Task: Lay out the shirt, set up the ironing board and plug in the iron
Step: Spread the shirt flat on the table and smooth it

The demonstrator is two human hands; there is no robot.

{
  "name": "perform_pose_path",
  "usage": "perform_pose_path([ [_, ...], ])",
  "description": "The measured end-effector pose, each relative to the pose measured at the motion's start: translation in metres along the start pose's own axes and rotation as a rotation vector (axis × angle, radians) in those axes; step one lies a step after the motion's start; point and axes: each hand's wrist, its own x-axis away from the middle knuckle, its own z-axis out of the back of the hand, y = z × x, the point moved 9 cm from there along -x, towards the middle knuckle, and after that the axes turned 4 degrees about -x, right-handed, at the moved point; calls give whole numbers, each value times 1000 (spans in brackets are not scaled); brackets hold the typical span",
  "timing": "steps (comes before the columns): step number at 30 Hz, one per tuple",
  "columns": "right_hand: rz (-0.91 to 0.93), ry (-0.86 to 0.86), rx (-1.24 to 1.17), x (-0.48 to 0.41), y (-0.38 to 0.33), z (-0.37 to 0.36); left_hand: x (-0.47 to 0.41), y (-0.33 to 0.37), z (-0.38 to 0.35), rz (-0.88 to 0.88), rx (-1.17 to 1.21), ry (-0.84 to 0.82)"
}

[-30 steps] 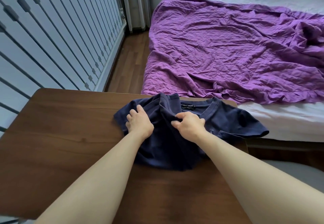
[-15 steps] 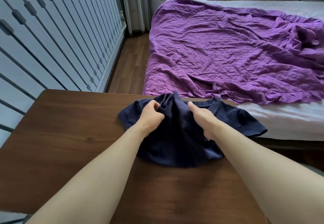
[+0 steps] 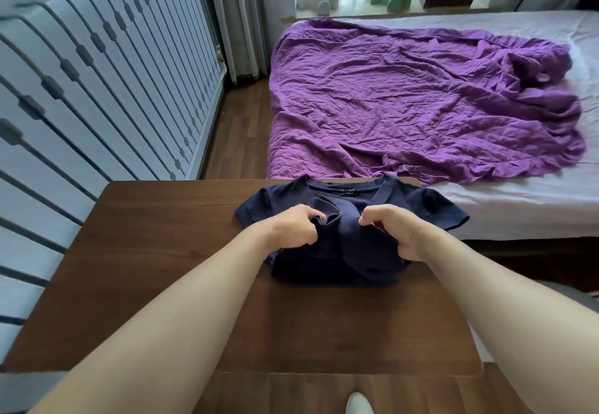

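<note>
A dark navy T-shirt (image 3: 337,264) lies bunched on the far right part of a brown wooden table (image 3: 162,251), its collar and label toward the bed. My left hand (image 3: 291,227) pinches a fold of the cloth near the chest. To its right, my right hand (image 3: 397,232) is closed on another fold of the same shirt. The two short sleeves spread out left and right. No iron or ironing board is in view.
A bed (image 3: 518,206) with a crumpled purple cover (image 3: 421,106) stands just beyond the table. A white slatted wall (image 3: 81,89) runs along the left, with a strip of wooden floor (image 3: 240,135) between. A white and a green figure stand at the window.
The shirt has been pulled down flatter and its collar now shows open toward the bed. Both hands have shifted their grip lower on the chest folds. The view tilted up.
</note>
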Motion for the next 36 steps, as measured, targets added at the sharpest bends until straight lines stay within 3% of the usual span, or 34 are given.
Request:
perform_pose_path([
  [3, -61, -40, 400, 26, 20, 7, 24, 0, -21, 40, -244, -162],
  [6, -293, -136, 907, 47, 57, 15, 52, -5, -52, 114, -490, -361],
  [8, -461, -238, 1030, 64, 80, 15, 70, -12, -76, 179, -549, -547],
  [10, -454, -217, 1028, 69, 85, 14, 85, -18, -97, 232, -486, -713],
  [12, -244, -55, 947, 61, 69, 16, 81, -17, -97, 236, -369, -643],
  [15, 89, 140, 793, 51, 39, 19, 59, -2, -67, 86, -255, -283],
  [18, 173, 176, 757, 47, 35, 15, 47, 4, -47, 6, -372, -56],
  [27, -15, 26, 1013, 15, 88, 16, 14, -38, -62, 73, -551, -38],
  [31, -154, 23, 1221, 5, 99, 32, 3, -52, -72, 121, -624, -123],
  [33, -177, 140, 1266, 5, 90, 45, 0, -58, -71, 171, -685, -145],
  [36, 7, 427, 1219, 5, 54, 54, -6, -54, -61, 180, -717, -43],
])
